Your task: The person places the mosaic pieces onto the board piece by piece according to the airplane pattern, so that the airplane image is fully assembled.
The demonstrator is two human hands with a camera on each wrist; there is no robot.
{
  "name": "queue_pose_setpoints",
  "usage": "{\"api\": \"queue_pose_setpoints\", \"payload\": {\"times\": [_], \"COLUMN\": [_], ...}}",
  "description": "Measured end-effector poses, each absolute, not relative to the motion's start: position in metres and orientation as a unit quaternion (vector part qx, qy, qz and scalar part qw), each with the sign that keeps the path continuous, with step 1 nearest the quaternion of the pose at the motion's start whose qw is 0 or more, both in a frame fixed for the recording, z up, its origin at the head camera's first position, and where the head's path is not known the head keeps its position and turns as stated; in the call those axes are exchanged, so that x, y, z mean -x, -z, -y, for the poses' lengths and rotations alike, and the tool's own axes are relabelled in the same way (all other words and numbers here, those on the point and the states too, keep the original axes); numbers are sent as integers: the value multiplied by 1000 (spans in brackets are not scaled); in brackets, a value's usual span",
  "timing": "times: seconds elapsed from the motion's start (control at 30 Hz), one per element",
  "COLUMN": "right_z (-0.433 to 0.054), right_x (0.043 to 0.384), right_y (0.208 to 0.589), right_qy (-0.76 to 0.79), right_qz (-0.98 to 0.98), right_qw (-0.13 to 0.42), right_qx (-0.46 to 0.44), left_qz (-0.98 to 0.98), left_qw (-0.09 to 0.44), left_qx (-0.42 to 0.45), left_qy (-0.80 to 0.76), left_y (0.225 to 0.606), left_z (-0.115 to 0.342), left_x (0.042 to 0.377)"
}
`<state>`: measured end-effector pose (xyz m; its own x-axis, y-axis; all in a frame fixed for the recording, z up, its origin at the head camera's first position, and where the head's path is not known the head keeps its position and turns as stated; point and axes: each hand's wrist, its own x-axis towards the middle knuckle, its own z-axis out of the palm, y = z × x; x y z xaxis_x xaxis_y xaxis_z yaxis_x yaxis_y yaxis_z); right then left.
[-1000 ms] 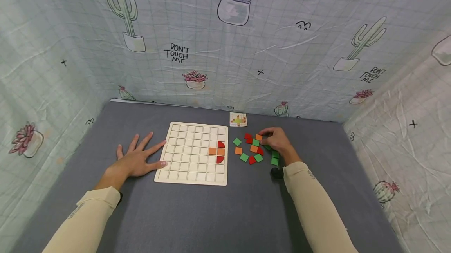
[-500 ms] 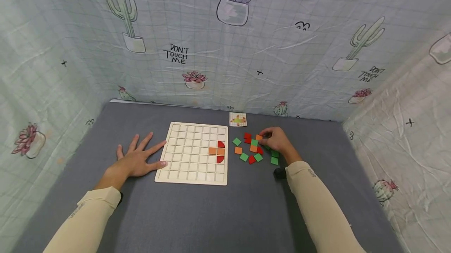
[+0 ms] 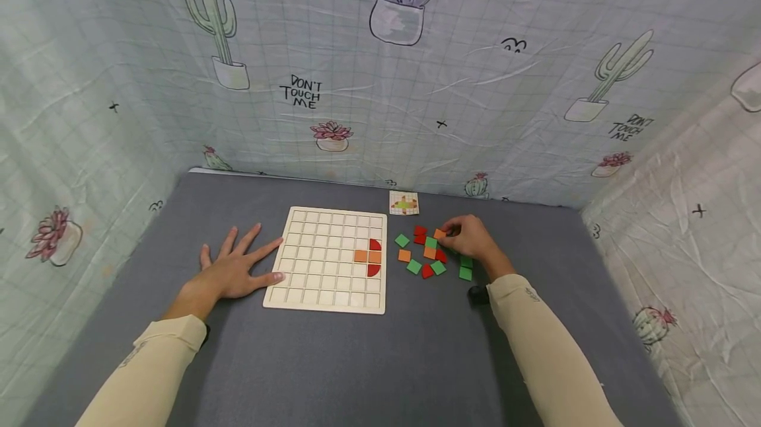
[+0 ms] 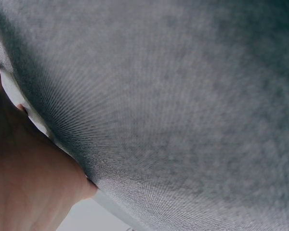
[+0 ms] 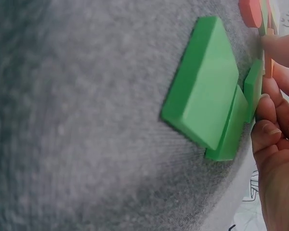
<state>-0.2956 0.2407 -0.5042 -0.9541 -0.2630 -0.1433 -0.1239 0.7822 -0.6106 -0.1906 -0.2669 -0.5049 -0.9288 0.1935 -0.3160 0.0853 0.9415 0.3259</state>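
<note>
My left hand (image 3: 228,275) lies flat with its fingers spread; its index finger and thumb touch the left edge of the pale gridded board (image 3: 321,248). Two orange squares (image 3: 361,256) and two red quarter-rounds (image 3: 374,270) sit in cells at the board's right side. Over the loose pieces, my right hand (image 3: 470,238) pinches an orange square tile (image 3: 440,233) between thumb and finger. In the right wrist view that orange tile (image 5: 269,55) stands edge-on at the fingertips. Green square tiles (image 5: 204,86) lie beside the curled fingers. The left wrist view shows only part of the palm (image 4: 33,178).
Several red, orange and green tiles (image 3: 414,267) are scattered right of the board. Behind them lies a small pattern card (image 3: 404,203). The grey tabletop (image 3: 357,367) meets a cactus-print cloth (image 3: 333,103) at the back and sides.
My right forearm has shifted slightly to the right while the fingers stay at the orange tile. The left hand keeps its place on the board's edge.
</note>
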Motion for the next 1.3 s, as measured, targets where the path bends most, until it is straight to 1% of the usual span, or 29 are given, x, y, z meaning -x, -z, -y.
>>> {"api": "queue_pose_setpoints", "payload": {"times": [0.73,1.03,1.3], "right_z": [-241,-234,-228], "right_x": [292,288,284], "right_y": [501,495,492], "right_qy": [322,324,326], "right_qz": [-931,-927,-923], "right_qw": [106,112,103], "right_qx": [136,152,175], "left_qz": [-971,-971,-972], "left_qw": [168,167,166], "left_qx": [-73,-76,-76], "left_qy": [-152,-152,-151], "left_y": [512,512,511], "left_z": [268,268,268], "left_x": [192,192,192]}}
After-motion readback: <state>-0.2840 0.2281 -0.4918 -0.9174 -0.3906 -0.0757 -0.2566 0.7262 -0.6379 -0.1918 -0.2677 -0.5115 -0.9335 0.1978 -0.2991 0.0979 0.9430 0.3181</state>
